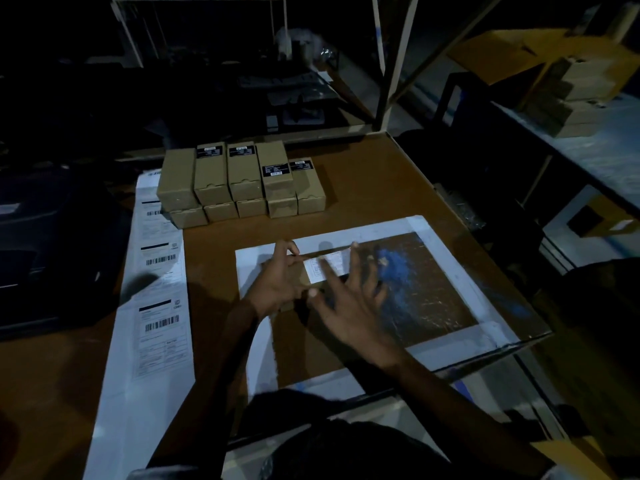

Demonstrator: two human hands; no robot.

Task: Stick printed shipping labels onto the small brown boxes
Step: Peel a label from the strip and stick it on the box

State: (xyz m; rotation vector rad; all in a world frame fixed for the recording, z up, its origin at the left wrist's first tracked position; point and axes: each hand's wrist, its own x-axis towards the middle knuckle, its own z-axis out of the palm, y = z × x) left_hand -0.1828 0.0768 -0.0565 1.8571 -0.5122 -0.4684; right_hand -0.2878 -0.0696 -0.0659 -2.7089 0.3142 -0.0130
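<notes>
2 bare forearms, no sleeves visible — hands bare: left hand (277, 282), right hand (349, 306) — no gloves.

A small brown box (298, 271) lies on the table (374, 188) inside a white-taped square (446, 258), and a white label (323, 268) sits on its top face. The left hand (280, 278) grips the box at its left side, fingers curled over the far edge. The right hand (349, 299) lies spread over the label with straight fingers pressing down on it. Behind them, near the far edge, a stack of brown boxes (239, 181) stands in two tiers, several bearing black stickers. Along the left runs a long strip of printed labels (159, 317) with barcodes. The room around is dark.
</notes>
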